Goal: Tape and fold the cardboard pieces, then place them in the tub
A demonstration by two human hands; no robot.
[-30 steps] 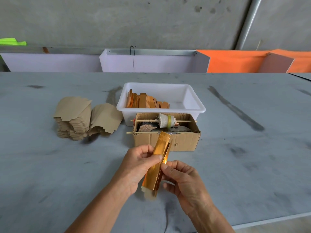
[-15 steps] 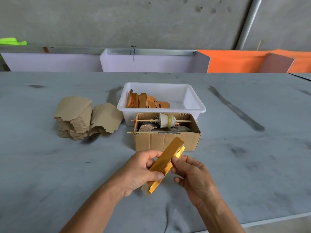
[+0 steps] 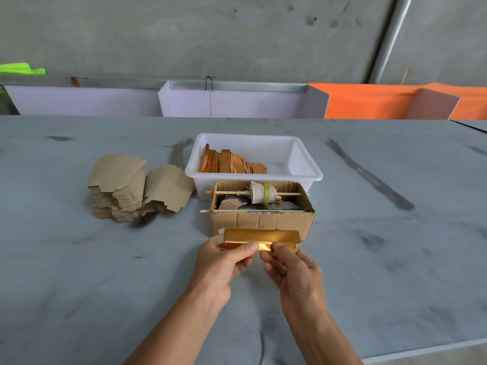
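I have one gold cardboard piece (image 3: 259, 239) between my two hands, held level and lengthwise in front of me, just above the tabletop (image 3: 79, 272) and right against the near face of the brown box (image 3: 263, 219). My left hand (image 3: 224, 264) pinches its lower edge with the thumb on the near side, the fingers curled behind it; my right hand (image 3: 292, 270) pinches the same edge just beside, thumb tip on the shiny strip. The piece is a long, narrow, folded strip, glossy and foil-like, with a bright glare where my thumbs meet and a plain tan tab at its left end.

Beyond it stands that single corrugated box, open-topped and rough at the rim, with two thin wooden sticks laid across it. The far stick carries one roll (image 3: 261, 196), pale and cloth-like with a yellowish band. Dark lumps lie beneath; I cannot tell what they are.

Touching the box's far side is one white plastic tub (image 3: 303, 164), rectangular, smooth, with a rolled rim, toward the far edge of the tabletop. In its left half stand many folded orange-gold pieces (image 3: 232, 162), packed on edge, too tight to count.

To the left are two heaps of flat kraft blanks (image 3: 118, 185), matte brown with notched edges; the taller is a thick stack, the other leans against it.
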